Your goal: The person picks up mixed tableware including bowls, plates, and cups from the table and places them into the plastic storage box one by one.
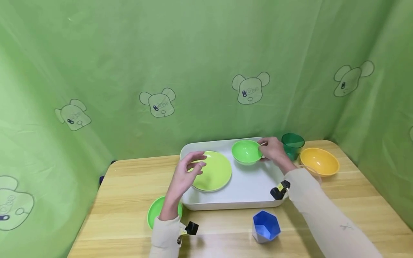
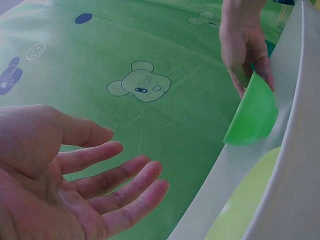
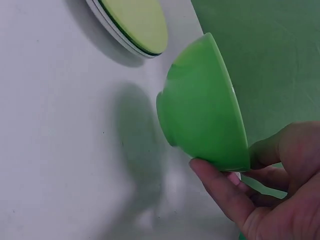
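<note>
My right hand [image 1: 274, 150] pinches the right rim of a bright green bowl [image 1: 246, 152] above the back right of a white tray [image 1: 255, 186]. In the right wrist view the bowl [image 3: 202, 102] hangs over the tray's surface and casts a shadow on it; the thumb is at the rim and a finger lies against the outside wall. My left hand [image 1: 183, 176] hovers at the left edge of a yellow-green plate [image 1: 214, 172] in the tray. Its fingers [image 2: 125, 180] are loosely bent with nothing between them. Dark and pale edges show beneath the plate [image 3: 137, 22].
A second green bowl [image 1: 156, 210] stands left of the tray, partly behind my left forearm. In front is a blue faceted cup [image 1: 266, 225]. At the right stand a dark green cup [image 1: 292, 145] and a yellow-orange bowl [image 1: 319, 161]. A clear rim [image 1: 313, 171] shows behind my right sleeve.
</note>
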Tool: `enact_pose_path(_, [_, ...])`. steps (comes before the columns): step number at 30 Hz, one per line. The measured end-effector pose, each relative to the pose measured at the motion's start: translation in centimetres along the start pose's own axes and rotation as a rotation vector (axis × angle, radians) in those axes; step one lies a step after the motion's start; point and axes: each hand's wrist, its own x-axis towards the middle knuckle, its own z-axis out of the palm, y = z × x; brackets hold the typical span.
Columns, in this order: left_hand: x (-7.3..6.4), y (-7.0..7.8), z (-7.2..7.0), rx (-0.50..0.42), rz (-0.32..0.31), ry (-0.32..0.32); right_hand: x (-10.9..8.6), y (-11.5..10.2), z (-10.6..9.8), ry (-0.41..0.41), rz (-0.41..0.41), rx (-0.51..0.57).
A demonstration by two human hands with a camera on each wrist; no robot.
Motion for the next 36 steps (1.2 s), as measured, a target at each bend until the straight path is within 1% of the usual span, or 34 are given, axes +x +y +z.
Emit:
enact_pose_path(5, [0.0, 0.1, -0.4, 0.002, -0.012, 0.023, 1.0, 0.1, 0.3, 0.014, -0.029, -0.057])
enact_pose_path(10, [0.1, 0.2, -0.6, 0.004, -0.010, 0.034, 1.1, 0.2, 0.7, 0.051, -0.069, -0.163])
enact_pose_path(13, [0.2, 0.3, -0.8, 0.008, -0.006, 0.039, 0.9, 0.2, 0.8, 0.055, -0.064, -0.195])
enact_pose_path(15, [0.2, 0.4, -0.9, 0.014, -0.007, 0.045, 0.9, 0.2, 0.9, 0.050, -0.053, -0.192])
enact_pose_path(21, [0.4, 0.3, -1.3, 0.038, -0.003, 0.075, 1.4, 0.4, 1.1, 0.036, -0.031, -0.227])
enact_pose_path(25, [0.5, 0.2, -1.6, 0.050, 0.000, 0.096, 1.6, 0.7, 1.1, 0.012, -0.032, -0.253])
enact_pose_path(28, [0.6, 0.0, -1.9, 0.046, -0.005, 0.113, 1.3, 0.5, 1.0, -0.020, -0.024, -0.289])
enact_pose_path(33, [0.6, -0.4, -2.3, 0.041, -0.004, 0.137, 0.3, -0.4, 0.5, -0.080, -0.042, -0.411])
enact_pose_path(36, [0.6, -0.6, -2.4, 0.038, -0.009, 0.149, -0.6, -1.1, 0.2, -0.104, -0.064, -0.450])
